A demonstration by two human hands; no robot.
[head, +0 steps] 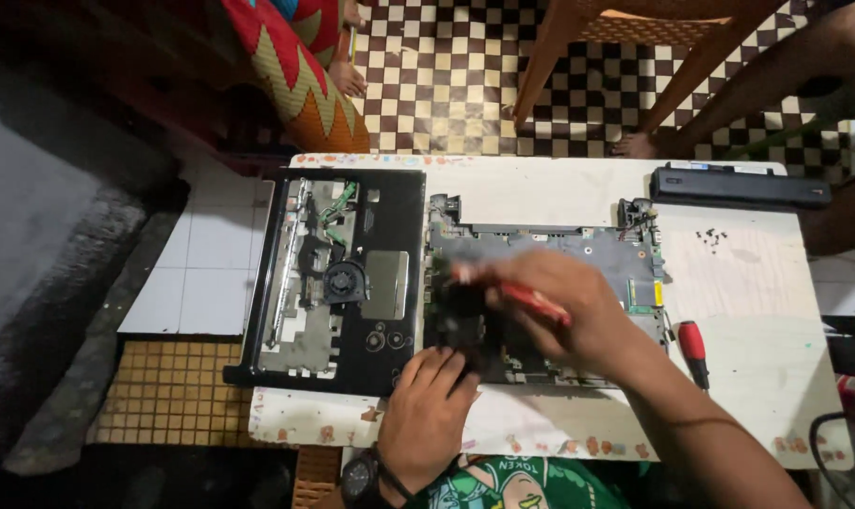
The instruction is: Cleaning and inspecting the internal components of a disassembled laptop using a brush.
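Observation:
A laptop motherboard (578, 250) lies on the white board table (757, 320). My right hand (564, 306) is over it, gripping a red-handled tool (531, 300) whose tip is blurred near the board's left side. My left hand (427, 410), with a black wristwatch, rests fingers on the board's lower left edge next to a dark part (465, 320). To the left lies the black laptop case (338, 278), opened, with a small fan and metal frame inside.
A red-handled screwdriver (694, 351) lies right of the motherboard. A long black battery (739, 186) sits at the back right, with several small screws (710, 238) near it. Wooden chair legs (550, 57) and other people's feet stand on the checkered floor beyond.

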